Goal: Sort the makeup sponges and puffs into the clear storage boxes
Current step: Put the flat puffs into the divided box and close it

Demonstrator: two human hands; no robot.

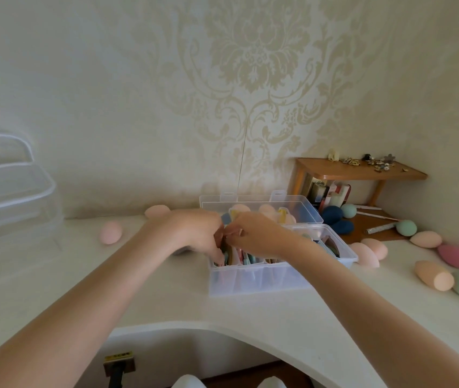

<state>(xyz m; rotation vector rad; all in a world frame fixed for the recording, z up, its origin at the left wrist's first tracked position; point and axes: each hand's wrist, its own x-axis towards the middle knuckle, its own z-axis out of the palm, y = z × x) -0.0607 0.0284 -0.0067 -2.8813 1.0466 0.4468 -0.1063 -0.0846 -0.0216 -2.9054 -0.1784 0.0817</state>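
Head view, and both hands meet over the near clear box point(256, 278) on the white table point(166, 298). The left hand point(194, 233) has its fingers curled downward, tips dipping among the flat puffs point(239, 259) standing on edge in the box's left end; whether they actually pinch one is too blurred to tell. The right hand point(256, 233) sits just beside it, fingertips touching the left fingers and curled in as if nipping something small, though what it grips I cannot tell. Beyond the fingers, a second clear box point(303, 211) stands open with pale sponges inside. Left of the fingers, two pink sponges point(110, 232) lie loose on the table. Well to the right of the fingers lie more egg-shaped sponges point(433, 275), peach, pink and green, beside a small wooden shelf point(359, 170).
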